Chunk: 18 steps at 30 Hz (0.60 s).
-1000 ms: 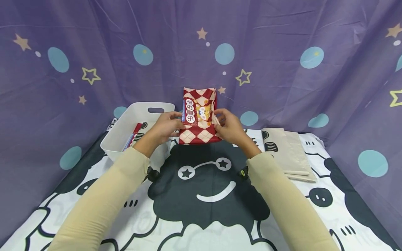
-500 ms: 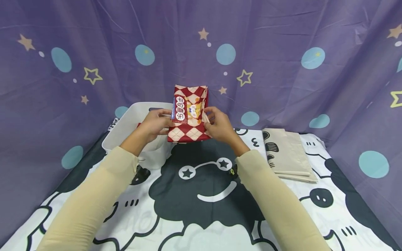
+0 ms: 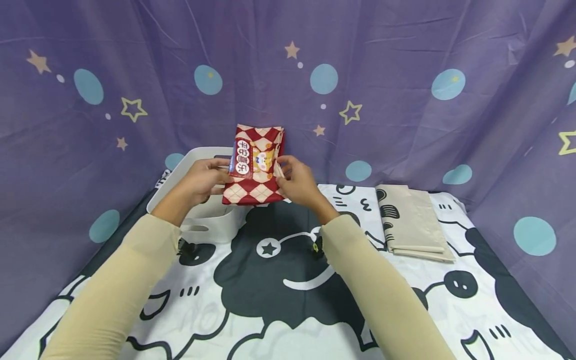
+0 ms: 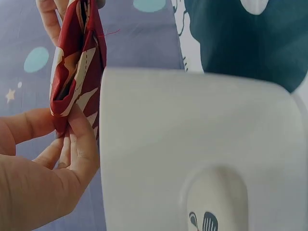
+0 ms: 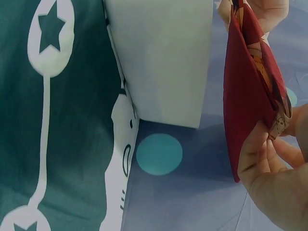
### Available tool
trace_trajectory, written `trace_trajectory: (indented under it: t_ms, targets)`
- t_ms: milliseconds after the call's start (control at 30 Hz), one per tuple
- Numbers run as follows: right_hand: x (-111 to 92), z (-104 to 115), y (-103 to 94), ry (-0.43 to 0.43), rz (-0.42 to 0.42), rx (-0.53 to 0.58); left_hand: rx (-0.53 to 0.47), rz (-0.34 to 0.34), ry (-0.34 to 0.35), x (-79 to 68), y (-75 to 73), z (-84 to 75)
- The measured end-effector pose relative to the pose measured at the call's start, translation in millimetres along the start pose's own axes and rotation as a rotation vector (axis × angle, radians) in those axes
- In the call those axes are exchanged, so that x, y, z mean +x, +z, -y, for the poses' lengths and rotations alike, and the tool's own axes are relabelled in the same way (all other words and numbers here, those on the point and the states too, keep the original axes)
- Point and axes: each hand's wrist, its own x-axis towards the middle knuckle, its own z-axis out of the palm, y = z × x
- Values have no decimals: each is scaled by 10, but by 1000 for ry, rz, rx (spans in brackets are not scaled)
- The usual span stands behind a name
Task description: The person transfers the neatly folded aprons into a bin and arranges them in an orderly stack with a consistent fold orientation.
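A folded red and cream diamond-patterned cloth [image 3: 253,165] is held upright in front of me, with a cartoon animal and a white-lettered red label facing me. My left hand [image 3: 202,180] pinches its left edge between thumb and fingers. On the other side my right hand [image 3: 299,182] pinches the right edge. In the left wrist view, the layers of the folded cloth [image 4: 79,62] show edge-on, close beside the wall of the white plastic bin [image 4: 144,110]. From the right wrist view, its plain red back [image 5: 243,96] is visible.
The white bin [image 3: 211,222], with a handle slot, stands behind and below my left hand, partly hidden by it. A folded beige cloth [image 3: 411,220] with dark prints lies at the right. The table cover [image 3: 270,280] has a cartoon print, and a purple curtain [image 3: 382,140] hangs behind.
Both hands have carried the folded cloth left, from over the table's middle to overlapping the bin's right side in the head view. Their pinch on its edges stays the same.
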Motion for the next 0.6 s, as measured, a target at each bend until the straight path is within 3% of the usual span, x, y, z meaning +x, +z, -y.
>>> trace_trajectory:
  t_ms: [233,600]
  targets:
    - [49,49,154,7,9,53,2,53,27,-48,-187,21]
    - [63,146,391,31,3,104,21,67,18,-60,-450,112]
